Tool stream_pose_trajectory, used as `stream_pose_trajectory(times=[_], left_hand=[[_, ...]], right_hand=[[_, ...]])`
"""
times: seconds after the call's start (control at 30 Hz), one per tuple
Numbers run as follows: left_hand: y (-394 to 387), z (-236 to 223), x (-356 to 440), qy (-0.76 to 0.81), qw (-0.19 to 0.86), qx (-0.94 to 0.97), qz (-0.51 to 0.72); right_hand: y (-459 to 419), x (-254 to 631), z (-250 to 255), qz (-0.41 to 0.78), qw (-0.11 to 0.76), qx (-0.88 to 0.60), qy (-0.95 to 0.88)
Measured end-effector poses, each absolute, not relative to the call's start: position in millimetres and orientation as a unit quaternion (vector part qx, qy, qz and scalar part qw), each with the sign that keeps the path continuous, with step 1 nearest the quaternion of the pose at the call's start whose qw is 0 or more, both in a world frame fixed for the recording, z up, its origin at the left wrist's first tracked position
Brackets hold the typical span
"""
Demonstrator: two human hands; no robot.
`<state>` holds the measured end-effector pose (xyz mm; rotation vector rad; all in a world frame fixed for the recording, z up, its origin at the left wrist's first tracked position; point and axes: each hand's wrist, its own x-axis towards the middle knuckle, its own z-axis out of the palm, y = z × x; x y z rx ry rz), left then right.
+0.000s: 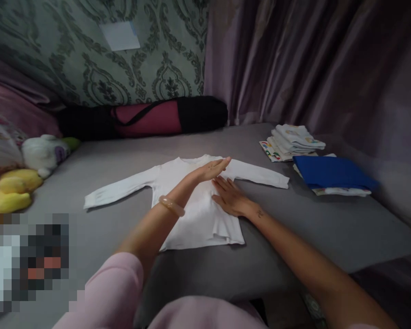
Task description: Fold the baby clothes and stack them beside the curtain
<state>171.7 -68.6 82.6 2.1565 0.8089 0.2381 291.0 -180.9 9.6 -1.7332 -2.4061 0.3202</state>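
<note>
A small white long-sleeved shirt (188,228) lies spread on the grey sheet, its sleeves stretched out to both sides and its neckline facing away from me. My left hand (214,169) is over the upper right part of the shirt, fingers straight and together; whether it touches the cloth I cannot tell. Just below it, my right hand (231,197) lies flat on the shirt's right side with the fingers spread. Near the right bottom corner the hem is folded and wrinkled. Neither hand grips anything. My left forearm hides part of the shirt's middle.
Folded printed clothes (294,139) are stacked at the back right, beside a folded blue cloth (332,172) on other folded items. A long black and maroon bag (150,119) lies along the wall. Plush toys (43,153) sit at the left. A blurred-out patch covers the lower left.
</note>
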Motion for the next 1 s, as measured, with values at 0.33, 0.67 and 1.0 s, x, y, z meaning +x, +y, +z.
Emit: stream_pose_trajectory(times=[0.33, 0.67, 1.0], left_hand=[[-122.2, 82.2, 5.0, 0.433, 0.327, 0.828, 0.139], [-210.7, 41.6, -85.0, 0.639, 0.251, 0.7, 0.198], [-250.4, 36.9, -75.6, 0.677, 0.198, 0.678, 0.208]], right_hand=[[-258.9, 278.8, 28.3, 0.128, 0.089, -0.499, -0.852], [-328.1, 269.3, 34.2, 0.124, 0.101, -0.506, -0.848], [-347.6, 307.0, 23.5, 0.108, 0.204, -0.583, -0.779]])
